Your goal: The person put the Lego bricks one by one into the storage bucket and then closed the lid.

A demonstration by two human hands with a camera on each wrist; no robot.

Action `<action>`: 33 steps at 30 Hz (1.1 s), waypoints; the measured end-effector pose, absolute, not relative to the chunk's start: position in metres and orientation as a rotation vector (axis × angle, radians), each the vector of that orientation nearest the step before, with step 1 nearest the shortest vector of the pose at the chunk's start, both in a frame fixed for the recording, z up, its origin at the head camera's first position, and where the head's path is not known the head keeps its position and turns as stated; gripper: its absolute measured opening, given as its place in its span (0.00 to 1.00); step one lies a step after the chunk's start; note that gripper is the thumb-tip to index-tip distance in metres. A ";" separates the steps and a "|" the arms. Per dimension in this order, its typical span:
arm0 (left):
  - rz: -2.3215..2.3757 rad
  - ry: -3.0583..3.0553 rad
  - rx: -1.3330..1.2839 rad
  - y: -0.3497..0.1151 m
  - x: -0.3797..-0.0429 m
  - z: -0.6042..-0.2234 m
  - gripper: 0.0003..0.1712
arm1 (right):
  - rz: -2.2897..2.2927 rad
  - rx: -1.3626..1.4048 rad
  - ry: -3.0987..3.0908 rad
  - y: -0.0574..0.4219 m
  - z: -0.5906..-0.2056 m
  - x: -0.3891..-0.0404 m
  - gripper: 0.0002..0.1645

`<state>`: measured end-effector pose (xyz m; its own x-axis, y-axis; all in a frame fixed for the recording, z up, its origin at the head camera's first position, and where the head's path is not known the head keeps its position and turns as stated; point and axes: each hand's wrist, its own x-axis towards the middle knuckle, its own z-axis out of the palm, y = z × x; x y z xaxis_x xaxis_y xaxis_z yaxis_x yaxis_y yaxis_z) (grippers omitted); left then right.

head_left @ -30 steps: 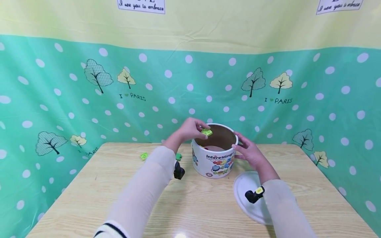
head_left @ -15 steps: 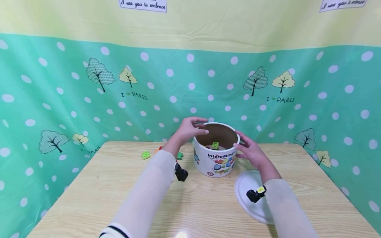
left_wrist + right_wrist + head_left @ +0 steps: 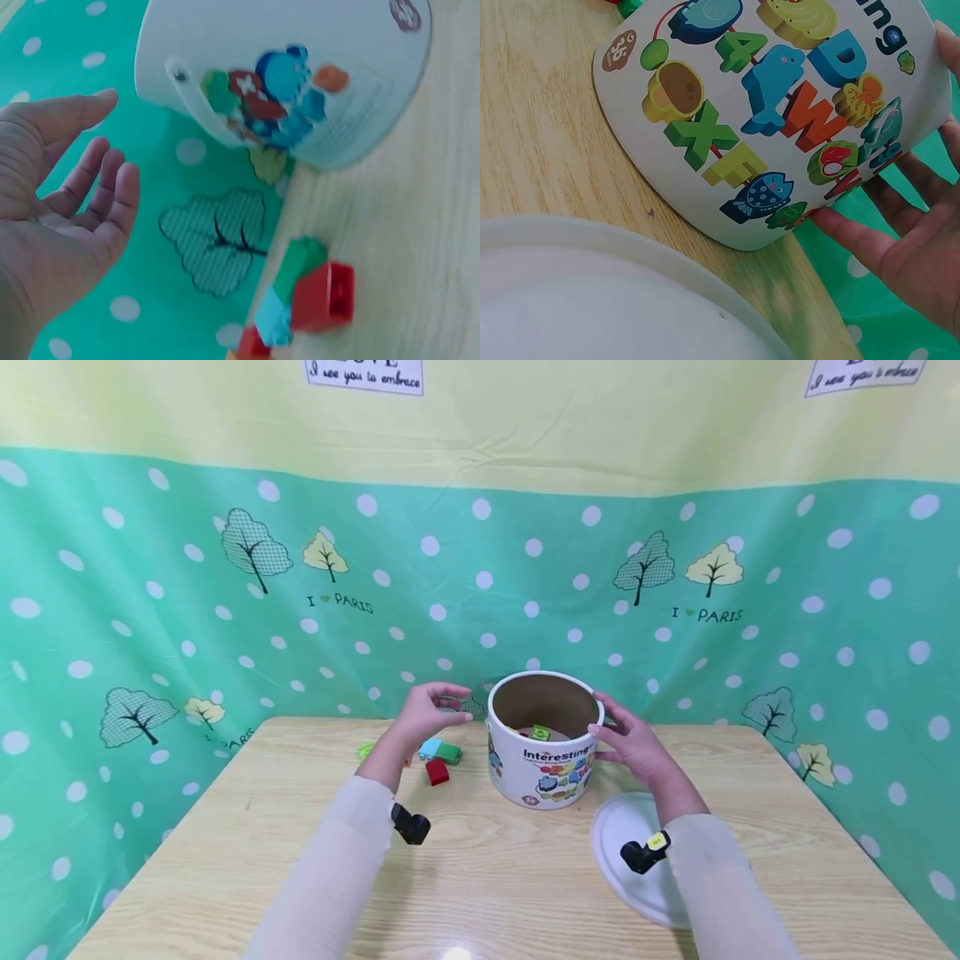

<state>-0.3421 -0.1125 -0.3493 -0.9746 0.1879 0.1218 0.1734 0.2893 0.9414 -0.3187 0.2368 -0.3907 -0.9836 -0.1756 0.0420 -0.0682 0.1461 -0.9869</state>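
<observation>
My left hand [image 3: 426, 714] is in the air just left of a white bucket [image 3: 543, 768], fingers loosely bent with nothing between them. The left wrist view shows the same bare palm beside the bucket's side handle [image 3: 199, 105]. My right hand [image 3: 636, 745] rests against the bucket's right side, thumb near the rim; in the right wrist view its spread fingers [image 3: 855, 236] touch the printed wall. Inside the bucket lies a lime-green block [image 3: 541, 732]. Near my left hand, on the table, are a red block [image 3: 437, 772], a green block [image 3: 449, 752] and a light-blue block [image 3: 430, 747].
A round white lid [image 3: 633, 860] lies on the wooden table [image 3: 510, 877], partly under the right forearm. Another lime-green block [image 3: 364, 750] sits farther left, partly covered by the left arm. A dotted green cloth [image 3: 480, 577] hangs behind the table.
The lime-green block left my left hand and now lies in the bucket. That hand then moved left, away from the opening, uncovering the red and light-blue blocks. The right hand stays put.
</observation>
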 end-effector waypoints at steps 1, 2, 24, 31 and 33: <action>1.822 2.515 0.342 -0.116 -0.341 -0.351 0.20 | -1.986 -0.241 2.313 0.237 -0.391 -0.319 0.47; 1.813 2.519 0.330 -0.120 -0.340 -0.354 0.20 | -1.986 -0.235 2.312 0.237 -0.391 -0.318 0.47; 1.694 2.746 0.128 -0.208 -0.326 -0.389 0.24 | -1.983 -0.231 2.318 0.236 -0.393 -0.316 0.47; 1.566 2.826 0.061 -0.233 -0.328 -0.401 0.25 | -1.978 -0.237 2.333 0.236 -0.391 -0.316 0.47; 1.545 2.832 0.032 -0.238 -0.329 -0.406 0.26 | -1.978 -0.239 2.331 0.236 -0.390 -0.317 0.47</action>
